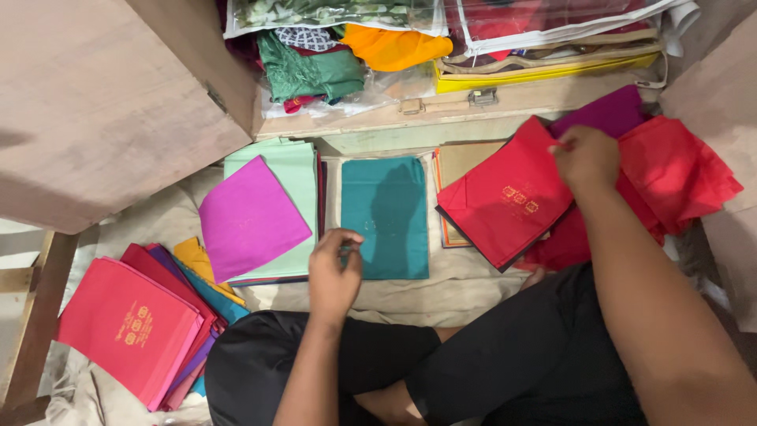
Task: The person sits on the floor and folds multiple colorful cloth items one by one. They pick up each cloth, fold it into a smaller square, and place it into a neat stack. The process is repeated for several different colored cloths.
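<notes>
The right hand [585, 160] pinched the top edge of the red cloth bag [505, 193] at frame right, while the left hand [334, 272], loosely curled and empty, touched the teal bag [386, 213] at centre.

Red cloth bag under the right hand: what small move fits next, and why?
Probably lift the red bag clear of the red heap and move it toward the laid-out stacks. The right hand pinches its top corner, it already lies apart from the heap, and the left hand rests at the teal bag, holding nothing.
</notes>
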